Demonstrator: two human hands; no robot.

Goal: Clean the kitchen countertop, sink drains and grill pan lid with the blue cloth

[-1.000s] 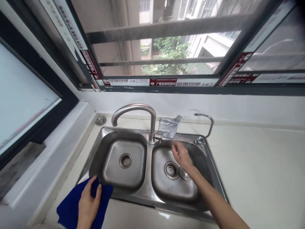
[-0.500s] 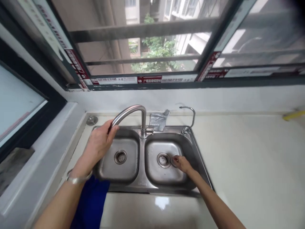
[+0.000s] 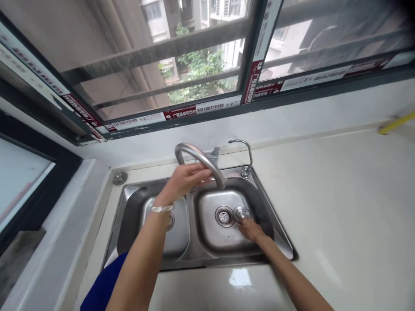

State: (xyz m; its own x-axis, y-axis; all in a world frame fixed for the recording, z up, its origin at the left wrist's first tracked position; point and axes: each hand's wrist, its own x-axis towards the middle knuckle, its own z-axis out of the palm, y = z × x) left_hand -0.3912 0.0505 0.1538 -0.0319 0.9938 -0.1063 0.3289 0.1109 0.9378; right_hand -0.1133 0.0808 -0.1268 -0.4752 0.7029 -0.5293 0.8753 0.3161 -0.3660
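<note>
A curved steel faucet point(image 3: 197, 154) arches over the double sink point(image 3: 191, 233), its spout end above the right basin. My left hand point(image 3: 186, 179) has its fingers closed against the spout near its outer end; part of the grip is hidden behind the hand. Down in the right basin, my right hand point(image 3: 249, 228) pinches the edge of a round metal sink strainer point(image 3: 241, 212). That strainer is just right of the open drain point(image 3: 224, 216). In the left basin, another drain point(image 3: 170, 221) is partly covered by my left forearm.
A thin hooked tap point(image 3: 249, 151) stands at the sink's back right corner. Grey plastic wrapping point(image 3: 214, 156) sits behind the faucet. Another round metal strainer point(image 3: 120, 178) rests on the counter point(image 3: 340, 194) at the back left. A yellow pipe point(image 3: 397, 124) lies far right.
My left hand has swung the faucet spout from over the left basin to over the right one. My right hand stays at the strainer, which now shows more. The view has tilted.
</note>
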